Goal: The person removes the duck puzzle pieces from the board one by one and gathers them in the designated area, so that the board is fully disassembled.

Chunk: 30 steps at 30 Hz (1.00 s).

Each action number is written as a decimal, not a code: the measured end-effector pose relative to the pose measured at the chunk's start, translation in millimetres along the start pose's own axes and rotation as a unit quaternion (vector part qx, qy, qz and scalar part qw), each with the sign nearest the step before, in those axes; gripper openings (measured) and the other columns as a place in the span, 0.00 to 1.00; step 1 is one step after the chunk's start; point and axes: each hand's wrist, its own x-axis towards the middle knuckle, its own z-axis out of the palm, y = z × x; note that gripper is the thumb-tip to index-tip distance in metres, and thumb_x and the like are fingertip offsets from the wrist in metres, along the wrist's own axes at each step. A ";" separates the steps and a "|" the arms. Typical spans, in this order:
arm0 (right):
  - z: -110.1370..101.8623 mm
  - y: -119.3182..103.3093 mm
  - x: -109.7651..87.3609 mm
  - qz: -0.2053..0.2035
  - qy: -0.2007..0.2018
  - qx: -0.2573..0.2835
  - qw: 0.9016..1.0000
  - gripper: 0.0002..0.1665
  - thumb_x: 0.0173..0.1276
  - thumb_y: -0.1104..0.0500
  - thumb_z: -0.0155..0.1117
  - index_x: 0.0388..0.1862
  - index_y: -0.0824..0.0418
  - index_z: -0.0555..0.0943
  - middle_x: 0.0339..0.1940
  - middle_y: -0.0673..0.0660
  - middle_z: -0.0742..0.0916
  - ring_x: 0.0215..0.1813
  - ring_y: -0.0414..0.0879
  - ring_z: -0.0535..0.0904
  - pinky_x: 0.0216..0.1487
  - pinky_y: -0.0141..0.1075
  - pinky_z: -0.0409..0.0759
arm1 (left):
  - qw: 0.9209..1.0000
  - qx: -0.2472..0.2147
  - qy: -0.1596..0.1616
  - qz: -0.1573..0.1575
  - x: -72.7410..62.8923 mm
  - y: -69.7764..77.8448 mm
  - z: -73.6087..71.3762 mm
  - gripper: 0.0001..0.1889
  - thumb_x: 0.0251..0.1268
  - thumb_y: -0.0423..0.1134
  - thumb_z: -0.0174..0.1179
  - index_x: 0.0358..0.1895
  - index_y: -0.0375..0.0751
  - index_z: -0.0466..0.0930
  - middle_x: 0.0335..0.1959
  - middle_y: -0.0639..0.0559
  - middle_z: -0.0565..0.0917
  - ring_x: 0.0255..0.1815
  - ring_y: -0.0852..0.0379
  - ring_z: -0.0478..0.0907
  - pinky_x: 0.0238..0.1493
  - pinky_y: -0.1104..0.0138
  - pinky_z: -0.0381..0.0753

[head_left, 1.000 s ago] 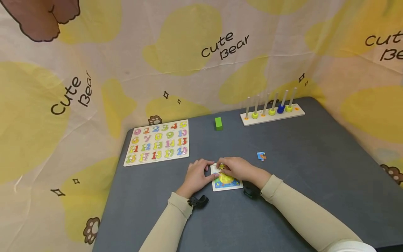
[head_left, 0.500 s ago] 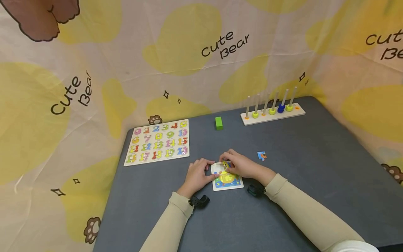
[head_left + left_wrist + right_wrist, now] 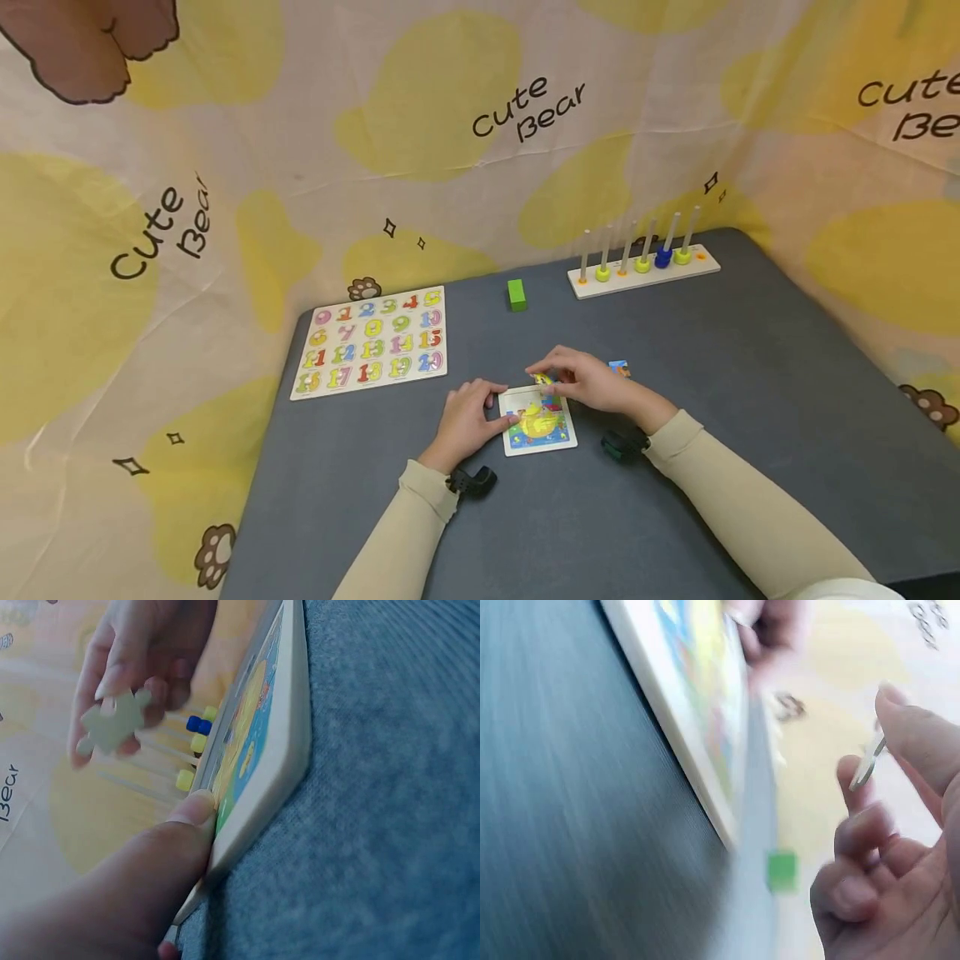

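A small jigsaw puzzle board point(image 3: 551, 450) with a yellow duck picture lies on the table, its upper part showing a pale bare area. My left hand point(image 3: 467, 423) holds the board at its left side, thumb on the frame's edge and fingers by the far left corner. Just above the far edge, my right hand point(image 3: 592, 385) pinches a jigsaw piece point(image 3: 542, 379) between thumb and fingers. In the left wrist view that piece point(image 3: 114, 724) turns its plain pale back to the camera; in the right wrist view the piece point(image 3: 868, 760) appears edge-on.
Another jigsaw piece point(image 3: 619, 367), blue and orange, lies partly hidden behind my right hand. A number board point(image 3: 369, 340) is at the back left, a green block point(image 3: 517, 296) at the back middle. At the back right stands a peg rack point(image 3: 645, 282) with rings.
My right hand has lifted the jigsaw piece off the board and moved it away and slightly right, uncovering the board's upper part. The left hand stays on the board.
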 end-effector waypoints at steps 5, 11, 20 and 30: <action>-40.2 10.4 -20.5 0.021 0.042 -0.068 0.997 0.23 0.73 0.62 0.72 0.66 0.60 0.85 0.50 0.52 0.83 0.42 0.50 0.76 0.41 0.40 0.75 | 1.000 -0.004 0.003 -0.012 -1.9 -2.2 0.8 0.30 0.64 0.58 0.74 0.63 0.47 0.83 0.33 0.59 0.70 0.35 0.57 0.64 0.44 0.58 0.59; -83.8 29.2 -57.4 0.038 0.069 -0.156 0.985 0.21 0.70 0.67 0.72 0.62 0.63 0.87 0.50 0.57 0.85 0.44 0.50 0.81 0.41 0.43 0.79 | 1.000 -0.009 0.006 -0.010 -1.1 -2.1 0.2 0.29 0.64 0.57 0.74 0.63 0.47 0.83 0.33 0.59 0.70 0.35 0.56 0.64 0.45 0.58 0.59; -107.2 56.8 -92.9 0.085 0.079 -0.191 0.975 0.15 0.65 0.70 0.75 0.52 0.65 0.90 0.49 0.60 0.89 0.51 0.60 0.86 0.52 0.56 0.82 | 1.000 -0.009 -0.004 -0.013 2.1 -1.7 2.2 0.29 0.64 0.58 0.74 0.63 0.47 0.83 0.33 0.59 0.70 0.36 0.57 0.65 0.46 0.57 0.60; -106.5 71.0 -94.7 0.079 0.078 -0.216 0.970 0.11 0.65 0.70 0.75 0.47 0.66 0.92 0.51 0.63 0.90 0.55 0.64 0.84 0.58 0.61 0.78 | 1.000 -0.003 -0.002 -0.015 2.7 -3.8 4.1 0.29 0.63 0.59 0.74 0.62 0.49 0.84 0.33 0.59 0.69 0.36 0.57 0.65 0.45 0.57 0.59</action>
